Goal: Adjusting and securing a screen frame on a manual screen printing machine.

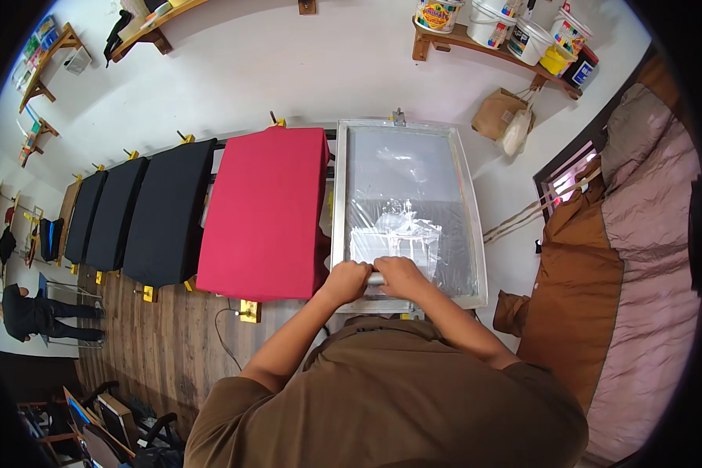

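My left hand (349,281) and my right hand (398,277) are closed side by side on the grey handle of a squeegee (377,278) near the lower end of a silk screen (456,187). The screen has a pale metal frame and a sheer, wrinkled-looking surface, with white ink (398,226) smeared across its lower middle. Just left of the screen lies a board covered in red fabric (261,203). The squeegee's blade is largely hidden by my hands.
Boards in black fabric (168,210) run leftward. Another person (23,312) stands at far left. Paint buckets (491,23) sit on a wall shelf. Brown and pink drapes (569,296) hang at right. Chairs and boards (117,421) crowd the lower left.
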Action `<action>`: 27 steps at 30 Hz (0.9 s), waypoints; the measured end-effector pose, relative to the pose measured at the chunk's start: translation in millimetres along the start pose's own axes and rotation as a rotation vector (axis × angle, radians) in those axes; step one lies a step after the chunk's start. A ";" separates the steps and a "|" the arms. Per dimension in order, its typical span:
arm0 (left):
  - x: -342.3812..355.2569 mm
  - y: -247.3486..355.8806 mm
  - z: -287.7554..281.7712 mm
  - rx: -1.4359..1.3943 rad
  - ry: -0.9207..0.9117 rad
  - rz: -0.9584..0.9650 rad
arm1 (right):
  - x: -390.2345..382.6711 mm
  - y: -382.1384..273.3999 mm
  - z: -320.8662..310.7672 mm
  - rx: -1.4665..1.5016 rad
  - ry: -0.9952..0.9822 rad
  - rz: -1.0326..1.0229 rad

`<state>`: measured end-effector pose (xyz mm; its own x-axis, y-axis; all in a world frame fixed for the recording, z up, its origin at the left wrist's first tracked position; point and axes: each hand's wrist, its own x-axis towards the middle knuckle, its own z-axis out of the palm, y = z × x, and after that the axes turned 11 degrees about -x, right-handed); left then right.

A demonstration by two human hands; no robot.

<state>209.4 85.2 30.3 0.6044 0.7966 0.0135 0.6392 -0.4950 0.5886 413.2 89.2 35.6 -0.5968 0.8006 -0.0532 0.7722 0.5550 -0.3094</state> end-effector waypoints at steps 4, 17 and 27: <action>-21.5 13.0 2.9 -0.052 -0.015 0.007 | -18.7 -18.4 -1.3 0.020 -0.022 0.005; 4.3 3.3 -20.6 -0.145 -0.177 -0.098 | 6.0 3.2 -22.2 0.104 -0.256 -0.037; 58.9 -35.8 -38.4 -0.009 -0.057 -0.073 | 56.3 34.0 -33.2 0.025 -0.036 -0.026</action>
<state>203.8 163.1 41.1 0.5826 0.8092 -0.0758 0.6786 -0.4329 0.5934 413.1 160.6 53.6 -0.6246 0.7770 -0.0788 0.7508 0.5696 -0.3345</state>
